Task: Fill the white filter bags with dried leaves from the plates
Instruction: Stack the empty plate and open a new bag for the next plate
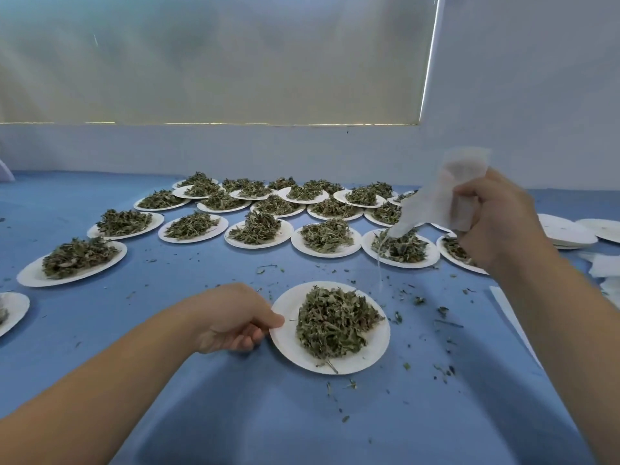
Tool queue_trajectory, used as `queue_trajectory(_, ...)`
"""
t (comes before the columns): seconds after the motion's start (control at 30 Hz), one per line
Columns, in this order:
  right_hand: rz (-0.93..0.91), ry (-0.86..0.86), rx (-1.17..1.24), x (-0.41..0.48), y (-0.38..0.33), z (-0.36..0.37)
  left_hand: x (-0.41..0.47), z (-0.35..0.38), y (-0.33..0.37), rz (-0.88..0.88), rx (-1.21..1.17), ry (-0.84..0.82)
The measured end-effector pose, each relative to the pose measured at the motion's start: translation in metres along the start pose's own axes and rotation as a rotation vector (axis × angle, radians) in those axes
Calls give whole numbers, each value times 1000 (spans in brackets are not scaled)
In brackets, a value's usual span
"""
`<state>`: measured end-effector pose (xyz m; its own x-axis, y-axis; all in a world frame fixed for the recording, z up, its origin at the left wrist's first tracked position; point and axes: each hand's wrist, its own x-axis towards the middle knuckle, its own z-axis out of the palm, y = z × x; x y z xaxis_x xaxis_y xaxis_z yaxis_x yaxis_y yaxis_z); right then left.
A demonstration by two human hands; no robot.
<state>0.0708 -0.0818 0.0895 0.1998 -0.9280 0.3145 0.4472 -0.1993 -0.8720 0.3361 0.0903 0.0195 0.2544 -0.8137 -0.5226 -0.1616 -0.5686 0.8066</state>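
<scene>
Head view. The blue-covered table (235, 414) carries the whole batch. The filled paper plates (193, 240) lie in overlapping rows toward its far edge, probably so that each portion stays separate and within reach. One paper plate (288, 344) sits apart near the near edge at centre, heaped with dried leaves (332, 320), and is judged to be the portion in hand. The left hand (231, 318) pinches this plate's left rim between thumb and curled fingers, apparently to steady or tip it. The right hand (493, 216), raised above the right-hand plates, grips a white filter bag (436, 196) in closed fingers. The bag looks limp and unfilled, and whether its mouth is open cannot be told. A stack of empty plates (567, 233) and spare white bags (607, 270) lie at the right edge. The bag's drawstring (379, 263) hangs toward the table. Leaf fragments (443, 310) litter the cover. No brand, label or writing is legible.
</scene>
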Motion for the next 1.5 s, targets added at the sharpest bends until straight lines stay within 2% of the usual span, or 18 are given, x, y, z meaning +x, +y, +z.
queue_trajectory(0.23,-65,-104,-95,3,-7,33,-5,19,7,42,42,-42)
queue_trajectory(0.47,-128,-341,-200,0,-1,79,-8,6,18,58,247,115)
queue_trajectory(0.53,-146,-365,-261,-1,5,88,-5,-7,22,97,273,226)
queue_trajectory(0.63,-128,-424,-293,-3,17,97,12,-35,30,326,23,443)
queue_trajectory(0.7,-96,-448,-317,-3,28,100,23,-45,38,469,-168,486)
queue_trajectory(0.77,-51,-436,-330,-1,41,99,32,-43,43,542,-309,364)
queue_trajectory(0.83,-6,-415,-341,1,54,95,39,-31,47,532,-387,159)
queue_trajectory(0.9,36,-362,-366,5,68,87,46,-21,49,504,-442,42)
queue_trajectory(1.07,120,-280,-361,10,87,65,63,-19,59,455,-509,19)
queue_trajectory(1.23,118,-235,-447,5,103,51,77,-11,59,430,-554,132)
queue_trajectory(1.5,128,-228,-468,5,108,45,71,-11,60,391,-705,65)
